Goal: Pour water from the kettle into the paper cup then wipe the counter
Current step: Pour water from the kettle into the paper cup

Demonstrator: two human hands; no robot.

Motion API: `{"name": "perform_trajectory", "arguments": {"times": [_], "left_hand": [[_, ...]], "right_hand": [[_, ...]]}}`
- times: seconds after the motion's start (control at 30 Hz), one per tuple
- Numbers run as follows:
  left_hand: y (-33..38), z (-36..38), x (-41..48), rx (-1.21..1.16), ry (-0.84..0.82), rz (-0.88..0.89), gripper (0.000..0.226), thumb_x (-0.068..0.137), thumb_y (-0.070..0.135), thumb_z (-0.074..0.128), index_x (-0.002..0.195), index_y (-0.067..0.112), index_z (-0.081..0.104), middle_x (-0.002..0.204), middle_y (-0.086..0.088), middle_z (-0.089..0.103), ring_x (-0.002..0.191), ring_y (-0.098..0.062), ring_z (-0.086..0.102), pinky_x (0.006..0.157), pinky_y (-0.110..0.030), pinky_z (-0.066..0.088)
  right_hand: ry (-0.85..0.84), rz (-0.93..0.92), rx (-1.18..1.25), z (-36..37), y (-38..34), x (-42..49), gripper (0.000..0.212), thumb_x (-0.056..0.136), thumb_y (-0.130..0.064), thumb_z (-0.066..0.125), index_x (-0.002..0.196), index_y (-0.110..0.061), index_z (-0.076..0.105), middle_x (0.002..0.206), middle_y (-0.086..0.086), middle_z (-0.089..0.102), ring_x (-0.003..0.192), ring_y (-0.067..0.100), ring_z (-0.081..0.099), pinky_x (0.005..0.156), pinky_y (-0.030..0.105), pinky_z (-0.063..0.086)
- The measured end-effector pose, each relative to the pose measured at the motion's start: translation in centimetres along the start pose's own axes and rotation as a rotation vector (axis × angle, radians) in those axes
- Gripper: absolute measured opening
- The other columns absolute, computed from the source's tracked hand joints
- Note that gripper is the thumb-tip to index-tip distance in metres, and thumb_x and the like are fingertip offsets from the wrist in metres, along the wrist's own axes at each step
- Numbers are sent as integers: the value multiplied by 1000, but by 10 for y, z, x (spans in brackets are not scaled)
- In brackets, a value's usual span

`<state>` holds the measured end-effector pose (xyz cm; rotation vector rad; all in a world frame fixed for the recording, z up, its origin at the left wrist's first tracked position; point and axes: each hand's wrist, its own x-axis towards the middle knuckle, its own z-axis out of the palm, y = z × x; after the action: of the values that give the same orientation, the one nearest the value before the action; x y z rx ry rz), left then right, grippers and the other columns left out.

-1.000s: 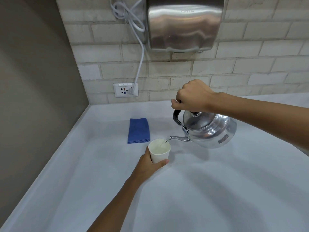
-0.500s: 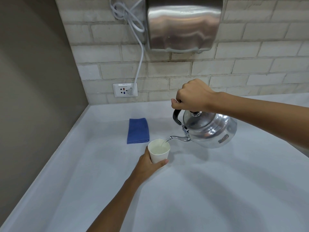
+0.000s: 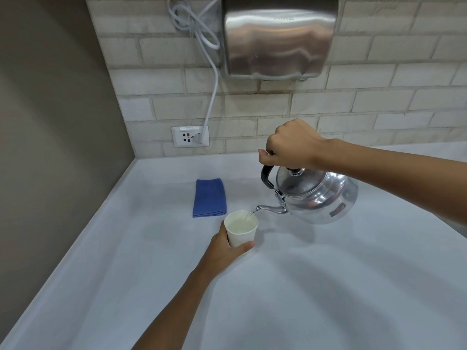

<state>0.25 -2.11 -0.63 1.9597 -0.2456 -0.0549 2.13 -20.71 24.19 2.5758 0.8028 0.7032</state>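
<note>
A shiny metal kettle (image 3: 321, 195) hangs tilted to the left above the counter, with my right hand (image 3: 290, 145) shut on its black handle. Its spout sits just over the rim of a white paper cup (image 3: 241, 229), and a thin stream of water runs into the cup. The cup stands on the white counter (image 3: 316, 286) with water inside it. My left hand (image 3: 225, 248) is wrapped around the cup's lower left side. A folded blue cloth (image 3: 209, 197) lies flat on the counter behind and to the left of the cup.
A steel hand dryer (image 3: 279, 36) is mounted on the brick wall above the kettle. Its white cable (image 3: 213, 97) drops to a wall socket (image 3: 190, 136) just above the counter's back edge. A grey side wall (image 3: 50, 122) bounds the counter on the left.
Almost nothing has moved. Both hands hold their places, the kettle stays tilted, and water keeps running into the cup.
</note>
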Motion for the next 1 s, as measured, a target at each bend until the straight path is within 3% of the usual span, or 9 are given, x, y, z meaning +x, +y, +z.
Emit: {"name": "perform_trajectory", "arguments": {"times": [0.2, 0.6, 0.73, 0.83, 1.0], "left_hand": [[1, 0, 0, 5, 2, -9, 67, 55, 67, 75, 107, 62, 33, 109, 29, 55, 97, 19, 51, 68, 1, 43], [-1, 1, 1, 2, 2, -3, 68, 52, 70, 74, 105, 64, 33, 107, 30, 55, 95, 21, 50, 67, 3, 41], [0, 1, 0, 2, 5, -2, 80, 49, 75, 72, 115, 57, 31, 108, 31, 53, 97, 16, 52, 68, 3, 42], [-1, 1, 1, 6, -1, -12, 74, 49, 74, 72, 110, 59, 33, 109, 31, 55, 98, 17, 52, 69, 2, 43], [-1, 1, 2, 16, -6, -27, 69, 49, 74, 73, 105, 60, 35, 108, 29, 55, 97, 20, 50, 69, 3, 41]], "right_hand": [[-6, 1, -8, 0, -2, 1, 55, 88, -29, 46, 43, -11, 19, 38, 3, 18, 39, 18, 12, 45, 24, 10], [0, 40, 53, 6, 2, -4, 55, 90, -29, 43, 42, -11, 20, 38, 1, 20, 39, 17, 14, 44, 25, 15], [25, 145, 135, 17, 8, -9, 54, 89, -30, 43, 42, -11, 25, 37, 1, 23, 37, 16, 18, 47, 27, 21], [48, 241, 207, 30, 16, -12, 52, 89, -30, 46, 43, -10, 32, 36, -1, 23, 37, 15, 19, 45, 26, 21], [69, 448, 348, 57, 35, -10, 54, 84, -31, 50, 40, -16, 23, 37, -1, 20, 38, 16, 20, 44, 25, 18]]}}
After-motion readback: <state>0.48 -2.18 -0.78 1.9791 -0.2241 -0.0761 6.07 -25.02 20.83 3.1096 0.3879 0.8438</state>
